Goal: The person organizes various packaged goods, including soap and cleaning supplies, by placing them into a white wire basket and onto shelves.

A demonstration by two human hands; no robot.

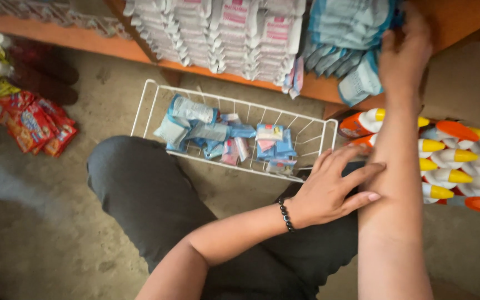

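Note:
My right hand (pixel 404 53) reaches up to the orange shelf (pixel 306 89) and presses on a stack of light blue packets (pixel 345 39) hanging over its edge. My left hand (pixel 331 189), with a dark bead bracelet at the wrist, rests open with fingers spread against my right forearm and holds nothing. Below the shelf a white wire basket (pixel 145 105) sits on the floor with several blue and pink sachets (pixel 223 136) in it. My knee in dark trousers (pixel 140 189) is just in front of the basket.
Rows of white and pink packets (pixel 223 33) line the shelf at left. Orange and white bottles with yellow caps (pixel 456 161) are packed at right. Red snack packets (pixel 34 125) and yellow packs lie on the concrete floor at far left.

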